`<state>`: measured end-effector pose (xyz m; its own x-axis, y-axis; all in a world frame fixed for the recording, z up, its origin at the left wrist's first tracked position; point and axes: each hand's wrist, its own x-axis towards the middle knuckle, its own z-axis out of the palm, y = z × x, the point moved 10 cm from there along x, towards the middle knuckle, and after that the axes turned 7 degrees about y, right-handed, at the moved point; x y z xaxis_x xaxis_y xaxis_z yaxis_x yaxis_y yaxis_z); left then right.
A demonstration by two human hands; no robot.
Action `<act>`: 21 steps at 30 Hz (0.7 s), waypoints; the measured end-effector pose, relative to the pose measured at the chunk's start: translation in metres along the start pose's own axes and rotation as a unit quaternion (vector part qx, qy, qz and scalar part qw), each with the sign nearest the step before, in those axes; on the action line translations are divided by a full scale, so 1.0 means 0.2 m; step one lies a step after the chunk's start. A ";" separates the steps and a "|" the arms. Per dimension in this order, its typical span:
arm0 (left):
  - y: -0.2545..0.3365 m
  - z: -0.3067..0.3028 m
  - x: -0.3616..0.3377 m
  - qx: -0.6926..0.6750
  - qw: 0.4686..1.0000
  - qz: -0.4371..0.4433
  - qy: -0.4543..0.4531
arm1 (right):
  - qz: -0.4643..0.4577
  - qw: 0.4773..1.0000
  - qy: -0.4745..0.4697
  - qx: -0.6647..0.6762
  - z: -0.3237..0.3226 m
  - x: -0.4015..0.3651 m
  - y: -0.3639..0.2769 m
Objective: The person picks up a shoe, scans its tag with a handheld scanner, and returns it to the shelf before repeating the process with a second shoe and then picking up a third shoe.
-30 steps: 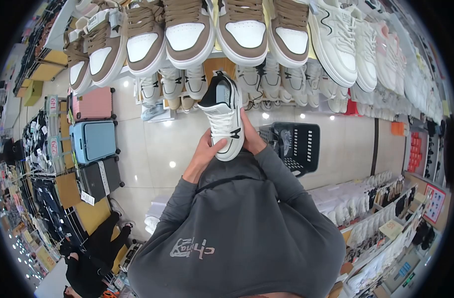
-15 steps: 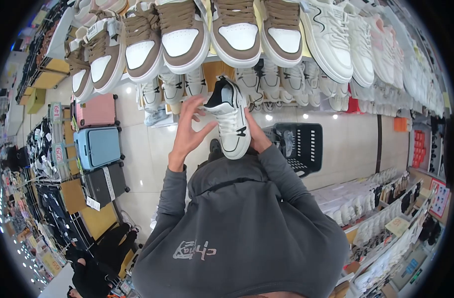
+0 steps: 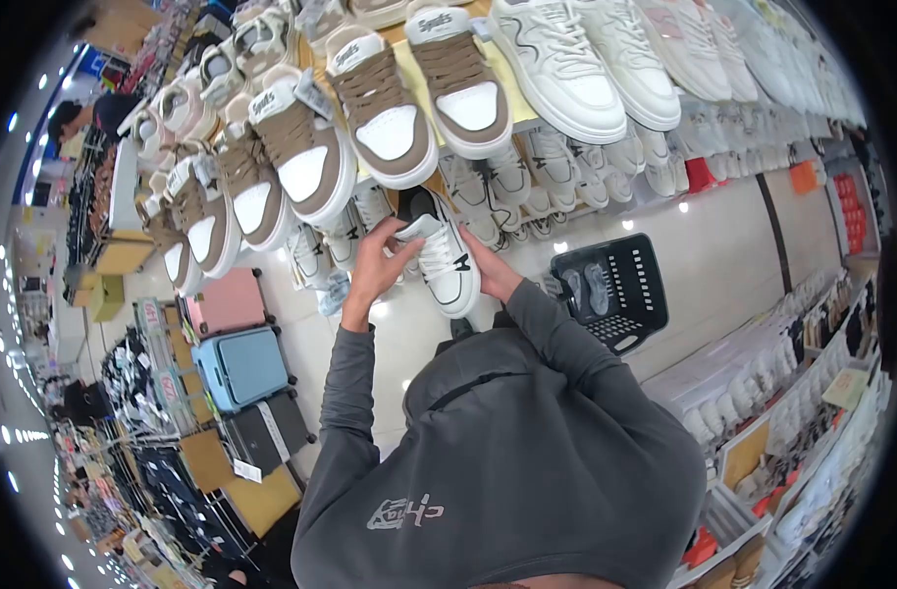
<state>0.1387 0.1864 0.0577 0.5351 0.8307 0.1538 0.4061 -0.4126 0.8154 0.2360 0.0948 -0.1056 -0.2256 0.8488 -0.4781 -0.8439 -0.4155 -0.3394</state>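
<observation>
Your left hand (image 3: 376,267) pinches the shoe (image 3: 450,283) at its tongue (image 3: 421,229); your right hand (image 3: 492,269) cups its side. A hard tug could twist it from that one-sided support.

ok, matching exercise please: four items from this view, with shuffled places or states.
1. White black-trimmed lace-up sneaker
2. Light-blue hard-shell suitcase
3. Black slotted plastic basket
4. Brown-and-white lace-up sneakers

A. On the floor, grey footwear inside
B. Lined up in a row, laced
C. Between the left hand and right hand
D. Between the pink suitcase and dark grey suitcase

1-C; 2-D; 3-A; 4-B
</observation>
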 end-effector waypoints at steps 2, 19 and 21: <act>-0.09 0.01 0.06 0.019 1.000 -0.007 0.007 | -0.012 1.000 0.006 0.009 -0.01 0.01 -0.02; -0.40 0.10 0.53 0.217 0.973 -0.081 0.002 | -0.082 0.964 0.116 -0.225 -0.20 0.24 -0.10; -0.47 0.13 0.57 0.242 0.962 -0.125 -0.035 | -0.081 0.960 0.142 -0.227 -0.24 0.29 -0.10</act>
<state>0.1809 0.3100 -0.0150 0.4172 0.9065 -0.0654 0.8167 -0.3423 0.4645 0.2633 0.1362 -0.1644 0.0876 0.8179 -0.5687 -0.5432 -0.4393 -0.7155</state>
